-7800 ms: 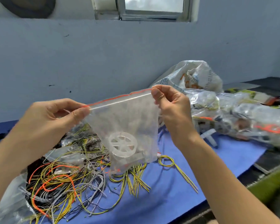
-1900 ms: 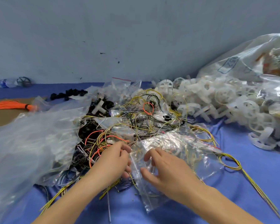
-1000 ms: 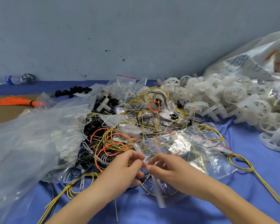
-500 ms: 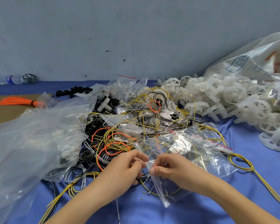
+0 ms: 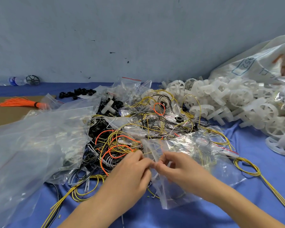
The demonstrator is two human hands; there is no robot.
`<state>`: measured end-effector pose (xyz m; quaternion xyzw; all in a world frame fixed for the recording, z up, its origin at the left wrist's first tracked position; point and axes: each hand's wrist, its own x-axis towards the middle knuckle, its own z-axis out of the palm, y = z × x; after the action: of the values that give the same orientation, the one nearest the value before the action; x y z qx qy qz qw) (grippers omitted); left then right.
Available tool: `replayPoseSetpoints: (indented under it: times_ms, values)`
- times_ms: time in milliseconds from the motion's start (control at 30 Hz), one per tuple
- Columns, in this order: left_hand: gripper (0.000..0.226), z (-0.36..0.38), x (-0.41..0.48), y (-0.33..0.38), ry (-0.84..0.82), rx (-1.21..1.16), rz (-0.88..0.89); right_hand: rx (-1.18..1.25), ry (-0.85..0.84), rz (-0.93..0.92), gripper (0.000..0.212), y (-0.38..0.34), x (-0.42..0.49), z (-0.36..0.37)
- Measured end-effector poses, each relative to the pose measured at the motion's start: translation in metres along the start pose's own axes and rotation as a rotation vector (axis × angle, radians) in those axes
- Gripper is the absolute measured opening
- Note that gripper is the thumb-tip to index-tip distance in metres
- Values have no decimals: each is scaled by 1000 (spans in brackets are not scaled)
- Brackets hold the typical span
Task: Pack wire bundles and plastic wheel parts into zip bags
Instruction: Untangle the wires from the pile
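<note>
While both hands met at its mouth, the empty zip bag (image 5: pixel 167 191) lay on the blue worktop (image 5: pixel 253 203) before the wire tangle (image 5: pixel 122 142). Left hand (image 5: pixel 132 171) and right hand (image 5: pixel 179 170) each pinched a lip in a fingertip grip; judged best to peel the lips apart evenly. Adjacent: white wheels (image 5: pixel 237 102), large clear bags (image 5: pixel 31 145), loose wires crowding the opening.

Beyond the left hand (image 5: pixel 132 171) and right hand (image 5: pixel 179 170) lies the tangled heap of yellow, black and orange wires (image 5: pixel 138 129); right of it, the pile of white plastic wheels (image 5: pixel 237 102); left, the large clear plastic bag (image 5: pixel 31 145).
</note>
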<state>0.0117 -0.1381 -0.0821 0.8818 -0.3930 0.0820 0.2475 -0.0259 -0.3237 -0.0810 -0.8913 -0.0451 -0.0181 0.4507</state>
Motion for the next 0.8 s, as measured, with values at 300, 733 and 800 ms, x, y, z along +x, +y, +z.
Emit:
replayPoseSetpoints:
  times_ms: [300, 733, 800]
  values:
    - [42, -2, 36, 17, -163, -732, -453, -322, 291, -265, 26, -33, -21, 1]
    - [46, 14, 37, 32, -393, -984, -409, -572, 459, -213, 20, -34, -41, -8]
    - [33, 8, 38, 27, -386, -981, -385, -542, 438, -134, 25, -22, -36, -11]
